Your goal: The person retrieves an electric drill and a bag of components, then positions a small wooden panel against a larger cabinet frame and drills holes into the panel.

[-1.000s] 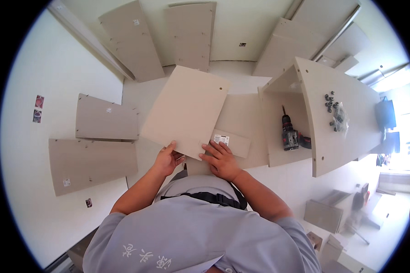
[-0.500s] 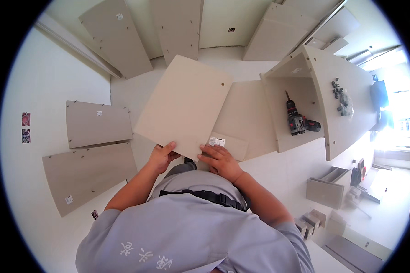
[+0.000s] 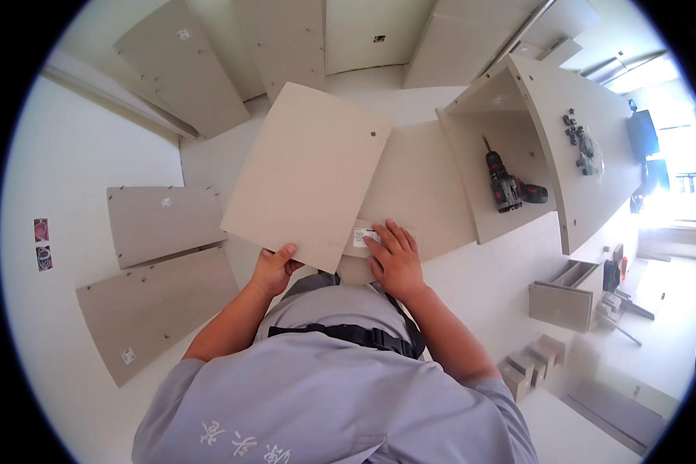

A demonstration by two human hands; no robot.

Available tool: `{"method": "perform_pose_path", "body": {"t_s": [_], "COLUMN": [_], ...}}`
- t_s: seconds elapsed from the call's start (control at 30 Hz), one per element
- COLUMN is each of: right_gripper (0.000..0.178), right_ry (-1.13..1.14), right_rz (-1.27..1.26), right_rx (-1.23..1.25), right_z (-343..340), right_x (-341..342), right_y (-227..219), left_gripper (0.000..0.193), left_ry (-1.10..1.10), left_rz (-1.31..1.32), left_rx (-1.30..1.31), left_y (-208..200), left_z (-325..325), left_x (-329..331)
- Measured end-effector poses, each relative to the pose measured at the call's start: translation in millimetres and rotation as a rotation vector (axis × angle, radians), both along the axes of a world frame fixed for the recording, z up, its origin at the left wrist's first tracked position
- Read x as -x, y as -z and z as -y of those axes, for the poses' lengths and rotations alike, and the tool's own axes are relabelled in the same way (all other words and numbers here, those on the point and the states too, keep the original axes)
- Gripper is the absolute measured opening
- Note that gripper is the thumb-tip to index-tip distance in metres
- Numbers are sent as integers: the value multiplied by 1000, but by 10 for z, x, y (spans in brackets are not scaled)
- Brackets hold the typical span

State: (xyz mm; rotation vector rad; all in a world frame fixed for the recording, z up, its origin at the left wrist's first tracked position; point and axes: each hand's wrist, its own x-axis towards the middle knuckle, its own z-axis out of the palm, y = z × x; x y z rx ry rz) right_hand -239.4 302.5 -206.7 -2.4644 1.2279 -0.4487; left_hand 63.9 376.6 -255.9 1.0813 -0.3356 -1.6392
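My left hand grips the near left corner of a flat beige board, thumb on top and fingers hidden underneath. One small dark hole shows near this board's far right corner. My right hand lies with fingers stretched over a narrow beige strip that carries a white label. Both pieces lie over a larger beige panel, which runs right toward an open cabinet box. Inside that box rests a black and red cordless drill.
Dark small fittings and a clear plastic bag sit on the cabinet box. Tall panels lean on the far wall. Two boards stand at the left. A small drawer-like unit is at the lower right.
My right hand has shifted right and away from the board's edge onto the labelled strip, fingers more spread. My left hand keeps its hold on the board; the view has shifted slightly.
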Motion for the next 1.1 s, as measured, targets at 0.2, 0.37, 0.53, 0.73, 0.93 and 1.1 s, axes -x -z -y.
{"method": "perform_pose_path", "body": {"t_s": [0.2,0.37,0.53,0.73,0.93,1.1], "right_gripper": [43,52,75,110,113,105], "right_ry": [-23,14,98,94,64,51], "right_rz": [3,143,127,-164,-167,-79], "right_rx": [23,-96,-192,-230,-247,-235], "right_z": [-7,35,159,362,328,262], "right_x": [-28,27,-58,-321,-303,-249], "right_y": [96,193,-7,-236,-85,39], "left_gripper": [58,53,58,64,72,73], "left_ry": [-44,-55,-56,-101,-44,-100], "left_rz": [-21,-8,7,23,60,-9], "left_rx": [-27,-11,-15,-1,-66,-60], "left_y": [49,62,133,72,119,77], "left_z": [70,101,94,119,103,102], "left_x": [151,250,314,431,388,507]}}
